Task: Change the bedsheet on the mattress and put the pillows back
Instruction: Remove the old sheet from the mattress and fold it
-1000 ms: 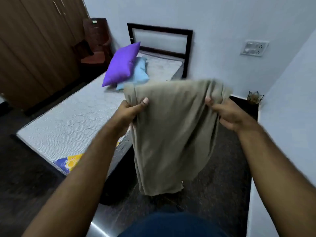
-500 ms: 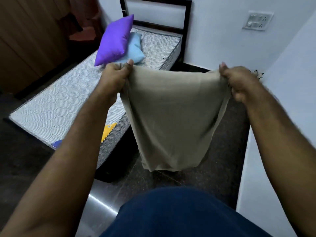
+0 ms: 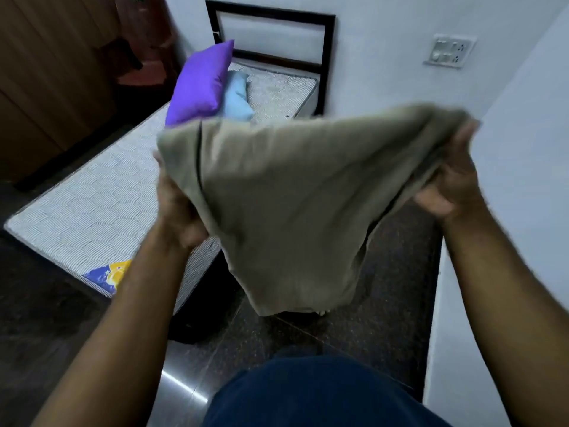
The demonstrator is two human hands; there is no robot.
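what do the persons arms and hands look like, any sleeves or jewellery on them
Both forearms are bare as far as the frame shows: no sleeves, watch or bracelet visible. No rings or gloves show on the left hand or right hand, though motion blur hides fine detail. Dark blue clothing shows at the bottom edge.

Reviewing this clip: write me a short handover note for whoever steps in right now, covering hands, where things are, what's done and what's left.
Left hand: grips the left edge of the beige bedsheet.
Right hand: grips its right edge; the sheet hangs in the air between them, beside the bed.
Mattress: bare, no sheet on it.
Purple pillow and blue pillow: piled on the mattress near the headboard.
Done: the mattress is stripped and a sheet is in hand.
Left: move the pillows off, spread and tuck the sheet, put the pillows back.
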